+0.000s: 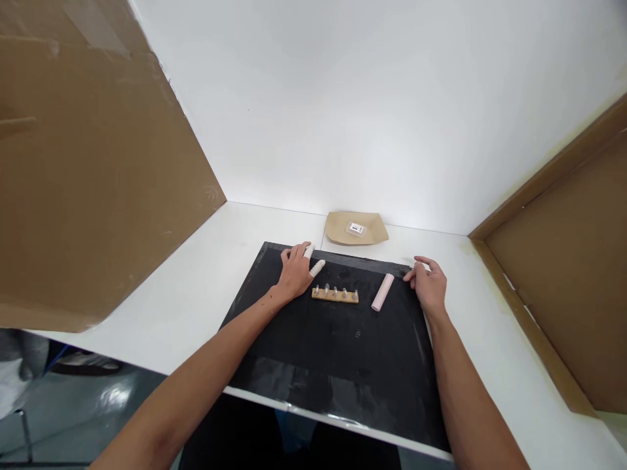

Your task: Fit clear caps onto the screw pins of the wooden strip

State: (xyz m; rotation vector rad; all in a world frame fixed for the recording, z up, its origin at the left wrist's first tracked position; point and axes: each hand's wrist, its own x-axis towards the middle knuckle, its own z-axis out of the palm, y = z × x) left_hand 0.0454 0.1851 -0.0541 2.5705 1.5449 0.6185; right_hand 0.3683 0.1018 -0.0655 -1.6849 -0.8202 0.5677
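Pegged wooden strip [335, 296] lies on the black mat [313, 352], just beside the left hand [294, 272], which rests unclenched; whether the right hand [428, 283] grips anything, I cannot tell. A clear box [355, 230] in the brown tray [375, 228] bears a label [357, 228] too small to read.

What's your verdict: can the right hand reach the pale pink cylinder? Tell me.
Probably yes: the right hand is near the pale pink cylinder, with only flat black mat visible between them.
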